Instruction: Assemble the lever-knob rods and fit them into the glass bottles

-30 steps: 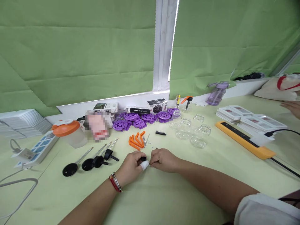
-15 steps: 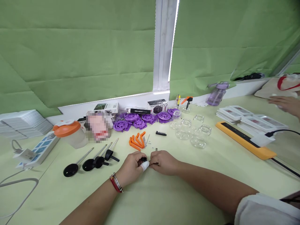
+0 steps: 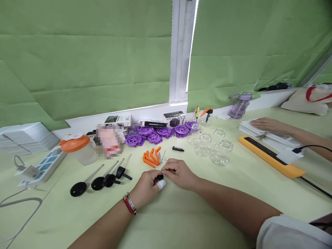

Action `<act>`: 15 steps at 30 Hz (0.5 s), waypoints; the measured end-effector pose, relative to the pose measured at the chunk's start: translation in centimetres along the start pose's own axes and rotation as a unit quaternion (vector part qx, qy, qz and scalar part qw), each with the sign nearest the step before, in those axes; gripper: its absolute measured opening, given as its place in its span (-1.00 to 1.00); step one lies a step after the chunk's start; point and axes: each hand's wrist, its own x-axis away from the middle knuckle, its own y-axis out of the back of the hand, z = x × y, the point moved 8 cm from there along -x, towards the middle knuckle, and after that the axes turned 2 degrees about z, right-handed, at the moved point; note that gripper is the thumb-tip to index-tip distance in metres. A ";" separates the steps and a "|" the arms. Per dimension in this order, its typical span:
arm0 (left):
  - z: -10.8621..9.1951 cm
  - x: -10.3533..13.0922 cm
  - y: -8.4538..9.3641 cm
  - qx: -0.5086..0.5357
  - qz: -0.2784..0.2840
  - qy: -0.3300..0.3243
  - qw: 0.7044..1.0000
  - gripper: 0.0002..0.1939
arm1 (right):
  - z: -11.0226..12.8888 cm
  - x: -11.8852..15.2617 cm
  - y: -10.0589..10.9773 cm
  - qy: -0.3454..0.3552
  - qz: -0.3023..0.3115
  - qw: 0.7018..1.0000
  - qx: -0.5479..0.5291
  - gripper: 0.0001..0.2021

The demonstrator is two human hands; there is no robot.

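"Where was the small black plastic part [image 3: 160,177]?"

"In the left hand [image 3: 147,183], well in from the table's [image 3: 186,221] back edge. Those fingers were curled closed around it, and a white wrap covered the thumb."

"And the right hand [image 3: 181,174]?"

"Its fingertips were pinched together just beside the part. I couldn't tell whether they gripped anything, as the fingers hid it."

"What lay nearest?"

"Curved orange plastic handles [image 3: 153,157] fanned out beyond the hands, toward the back edge, with thin silvery metal pins [image 3: 160,158] just beside them. A short black ribbed strip [image 3: 177,148] lay to their right."

"Farther off?"

"Toward the table's left side, black round plastic pieces [image 3: 78,189] with slim metal rods lay in a row. Clear rounded jars [image 3: 219,158] stood right of the ribbed strip. Purple wheel-like plastic discs [image 3: 164,131] were heaped along the back edge, near small printed boxes."

"What was beyond those?"

"A frosted cup with an orange lid [image 3: 74,143] stood near a white power strip [image 3: 49,162] on the left. On the right lay a yellow-and-black power strip [image 3: 269,155]. Past it, another person's hand [image 3: 269,125] rested on stacked white packs [image 3: 250,130], and a translucent purple bottle [image 3: 239,109] stood by the back edge."
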 end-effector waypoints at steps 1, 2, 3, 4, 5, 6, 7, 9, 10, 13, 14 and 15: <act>0.0 0.0 0.0 0.005 0.000 -0.002 1.000 -0.86 | 0.2 0.0 0.0 0.006 -0.002 1.000 -0.015 -0.84; 0.0 0.0 0.0 0.009 -0.001 -0.003 1.000 -0.86 | 0.4 0.0 0.0 0.012 -0.002 1.000 -0.024 -0.84; 0.0 -0.1 0.0 0.012 -0.001 -0.003 1.000 -0.86 | 0.5 0.0 -0.1 0.016 -0.003 0.999 -0.029 -0.84; 0.0 -0.1 0.0 0.014 -0.002 -0.002 1.000 -0.86 | 0.6 0.1 0.0 0.020 -0.005 0.999 -0.031 -0.84; 0.0 -0.1 0.0 0.015 -0.003 0.000 1.000 -0.86 | 0.7 0.1 0.0 0.024 -0.005 0.999 -0.032 -0.84; 0.0 -0.1 0.0 0.016 -0.003 0.001 1.000 -0.86 | 0.8 0.2 0.0 0.030 -0.004 0.999 -0.031 -0.84; 0.0 -0.1 0.0 0.017 -0.005 0.001 1.000 -0.85 | 0.9 0.2 0.0 0.037 -0.002 0.999 -0.030 -0.83; -0.1 -0.1 0.0 0.020 -0.008 -0.002 1.000 -0.85 | 1.2 0.3 -0.1 0.053 0.004 0.998 -0.024 -0.82; -0.1 -0.1 0.0 0.021 -0.010 -0.002 1.000 -0.85 | 1.3 0.3 -0.2 0.060 0.008 0.998 -0.020 -0.81; -0.1 -0.2 0.0 0.023 -0.014 0.000 1.000 -0.85 | 1.5 0.4 -0.4 0.067 0.017 0.997 -0.014 -0.80; -0.1 -0.3 0.0 0.023 -0.014 0.000 1.000 -0.85 | 1.5 0.4 -0.4 0.066 0.020 0.998 -0.014 -0.80; -0.1 -0.3 0.0 0.021 -0.013 0.000 1.000 -0.85 | 1.5 0.4 -0.4 0.064 0.021 0.998 -0.013 -0.80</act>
